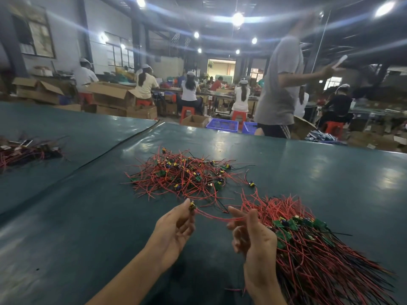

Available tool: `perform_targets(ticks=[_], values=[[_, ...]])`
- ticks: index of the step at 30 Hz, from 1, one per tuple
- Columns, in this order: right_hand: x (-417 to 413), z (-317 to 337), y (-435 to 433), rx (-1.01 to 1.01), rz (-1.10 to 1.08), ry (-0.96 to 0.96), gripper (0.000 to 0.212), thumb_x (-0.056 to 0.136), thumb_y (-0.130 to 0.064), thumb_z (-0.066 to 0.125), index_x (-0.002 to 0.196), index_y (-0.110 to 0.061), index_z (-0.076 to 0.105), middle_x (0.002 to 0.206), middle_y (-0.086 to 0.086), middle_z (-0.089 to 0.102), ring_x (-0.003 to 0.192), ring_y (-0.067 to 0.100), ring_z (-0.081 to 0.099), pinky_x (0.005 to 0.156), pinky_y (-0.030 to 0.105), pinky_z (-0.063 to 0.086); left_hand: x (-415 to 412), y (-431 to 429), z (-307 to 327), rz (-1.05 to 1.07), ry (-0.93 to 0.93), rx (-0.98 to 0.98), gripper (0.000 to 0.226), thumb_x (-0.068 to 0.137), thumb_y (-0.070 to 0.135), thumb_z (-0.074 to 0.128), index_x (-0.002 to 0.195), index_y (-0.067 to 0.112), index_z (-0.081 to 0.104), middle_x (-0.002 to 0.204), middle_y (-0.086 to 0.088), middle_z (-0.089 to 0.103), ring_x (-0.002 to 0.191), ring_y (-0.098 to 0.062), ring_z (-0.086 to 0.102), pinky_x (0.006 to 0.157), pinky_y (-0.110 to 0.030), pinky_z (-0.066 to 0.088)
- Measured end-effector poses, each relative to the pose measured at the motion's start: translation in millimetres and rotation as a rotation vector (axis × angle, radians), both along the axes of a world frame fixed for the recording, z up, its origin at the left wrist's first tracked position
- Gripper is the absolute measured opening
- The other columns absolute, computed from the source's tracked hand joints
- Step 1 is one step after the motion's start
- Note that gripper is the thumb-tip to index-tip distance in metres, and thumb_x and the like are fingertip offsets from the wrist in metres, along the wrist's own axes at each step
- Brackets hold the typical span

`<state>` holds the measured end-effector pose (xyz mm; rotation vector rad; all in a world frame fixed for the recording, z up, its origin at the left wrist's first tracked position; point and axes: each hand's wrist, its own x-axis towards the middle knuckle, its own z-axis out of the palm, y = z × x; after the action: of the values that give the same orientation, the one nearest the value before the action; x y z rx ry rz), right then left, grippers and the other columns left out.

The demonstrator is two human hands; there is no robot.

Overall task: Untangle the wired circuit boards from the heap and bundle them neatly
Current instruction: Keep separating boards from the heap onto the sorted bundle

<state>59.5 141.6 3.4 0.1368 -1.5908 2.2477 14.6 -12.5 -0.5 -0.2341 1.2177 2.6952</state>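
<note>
The left hand (pixel 176 225) pinches a small circuit board (pixel 192 205) just on the near side of the heap (pixel 187 175). Its red wire (pixel 211 215) runs to the right hand (pixel 253 236), whose curled fingers seem to grip it. The bundle (pixel 312 243) lies to the near right of the heap on the green table (pixel 88 216).

Pretty clearly a factory floor, some electronics assembly hall. The big teal desk (pixel 308 172) has a heap of wired circuit boards (pixel 182 175) on it. Beyond it, workers in white caps (pixel 189 89) sit on red stools (pixel 187 113) at long benches, with cardboard boxes (pixel 112 95) and blue crates (pixel 222 124) around. Bright lamps (pixel 237 18) hang high overhead.
</note>
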Motion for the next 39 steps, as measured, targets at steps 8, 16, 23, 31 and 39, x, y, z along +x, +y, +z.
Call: perform_targets(ticks=[8, 16, 23, 31, 39], values=[[-2, -3, -11, 0.186, 0.016, -0.204, 0.041, 0.075, -0.051, 0.061, 0.07, -0.013, 0.076, 0.051, -0.004, 0.048, 0.043, 0.003, 0.038, 0.045, 0.015, 0.031, 0, 5, -5, -0.284, 0.118, -0.289, 0.049, 0.067, 0.026, 0.077, 0.114, 0.013, 0.068, 0.065, -0.001, 0.058, 0.05, -0.012, 0.05, 0.048, -0.024, 0.044], [-7, -10, -12, 0.093, 0.023, -0.353, 0.024, 0.086, -0.02, 0.072, 0.064, -0.012, 0.076, 0.061, 0.013, 0.068, 0.061, 0.018, 0.062, 0.062, 0.027, 0.052, 8, 6, 0, -0.471, 0.162, -0.284, 0.031, 0.086, 0.015, 0.063, 0.117, 0.012, 0.066, 0.079, -0.013, 0.066, 0.048, -0.013, 0.058, 0.045, -0.022, 0.048], [-7, -12, -14, 0.062, -0.264, -0.291, 0.018, 0.083, -0.031, 0.075, 0.067, -0.024, 0.075, 0.06, 0.003, 0.07, 0.053, 0.024, 0.066, 0.056, 0.037, 0.057, 21, 15, -10, -0.52, 0.418, -0.573, 0.018, 0.085, 0.006, 0.07, 0.099, 0.002, 0.06, 0.077, -0.002, 0.07, 0.059, -0.01, 0.061, 0.058, -0.021, 0.05], [-5, -13, -13, 0.024, -0.358, -0.218, 0.016, 0.08, -0.033, 0.075, 0.069, -0.022, 0.076, 0.049, -0.005, 0.059, 0.04, 0.006, 0.045, 0.04, 0.018, 0.039, 26, 25, -4, -0.25, 0.411, -0.45, 0.042, 0.088, 0.041, 0.054, 0.083, 0.001, 0.06, 0.067, -0.013, 0.065, 0.052, -0.018, 0.058, 0.052, -0.026, 0.048], [-1, -11, -21, 0.067, -0.252, -0.155, 0.01, 0.079, -0.031, 0.074, 0.072, -0.025, 0.076, 0.047, -0.007, 0.057, 0.042, 0.001, 0.047, 0.043, 0.015, 0.039, 28, 25, 0, -0.095, 0.404, -0.473, 0.04, 0.072, 0.042, 0.065, 0.071, 0.003, 0.065, 0.066, -0.017, 0.061, 0.055, -0.024, 0.056, 0.053, -0.028, 0.048]])
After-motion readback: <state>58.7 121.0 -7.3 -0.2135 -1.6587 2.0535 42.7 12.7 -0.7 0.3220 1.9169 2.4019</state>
